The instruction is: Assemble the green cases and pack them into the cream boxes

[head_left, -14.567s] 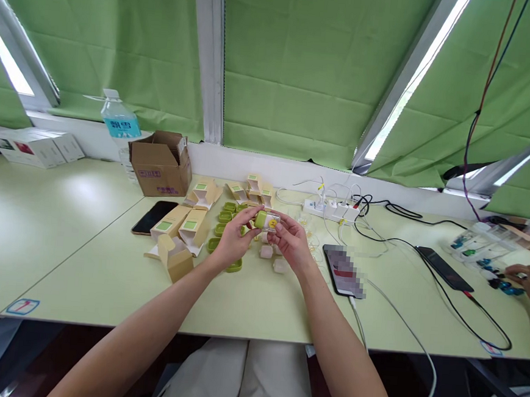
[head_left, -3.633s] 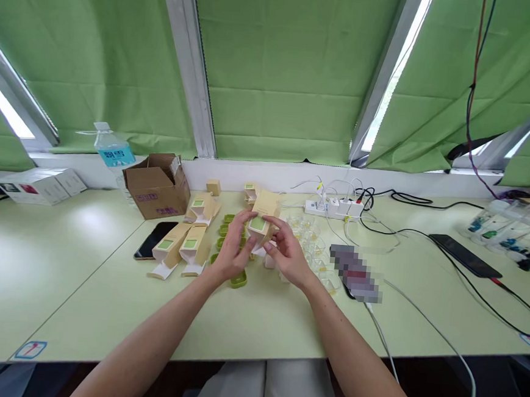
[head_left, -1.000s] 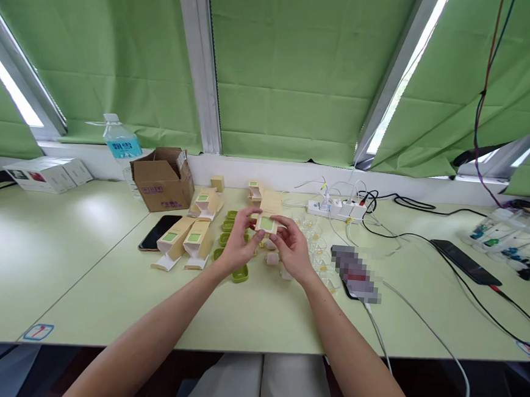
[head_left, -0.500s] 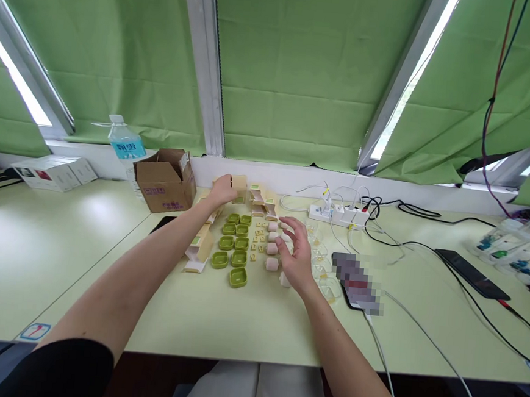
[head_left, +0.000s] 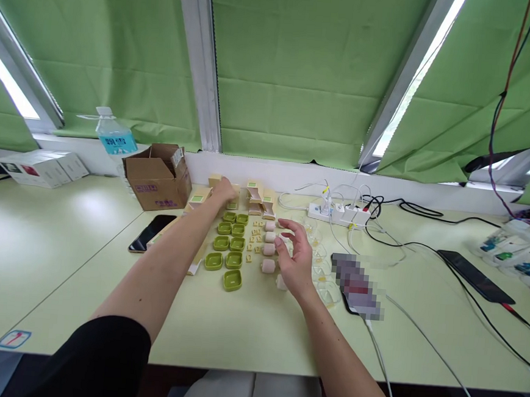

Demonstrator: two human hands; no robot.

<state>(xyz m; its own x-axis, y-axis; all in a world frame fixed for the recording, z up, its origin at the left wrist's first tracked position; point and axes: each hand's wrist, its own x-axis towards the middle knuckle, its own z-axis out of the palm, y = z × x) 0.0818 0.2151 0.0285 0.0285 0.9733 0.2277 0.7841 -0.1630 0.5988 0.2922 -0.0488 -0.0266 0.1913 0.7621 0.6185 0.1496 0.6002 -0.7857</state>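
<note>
My left hand reaches to the back of the table, its fingers closed on a small cream paper box; the fingertips are partly hidden. Other cream boxes with opened flaps stand to the right of it, and more lie partly under my left forearm. In front are two columns of green square trays. Beside these sit tiny yellow pieces and pale pink cylinders. Over the cylinders hovers my right hand, fingers curved and apart, with nothing visible in it. Clear plastic containers line its right side.
At the back left stand a brown carton, a water bottle and white boxes. A black phone lies by my left forearm. On the right are a power strip, cables, another phone and a dark phone.
The view has shifted slightly. My left hand stays at the back among the boxes, and the raised cream panel beside it now sits lower. My right hand keeps its pose over the cylinders.
</note>
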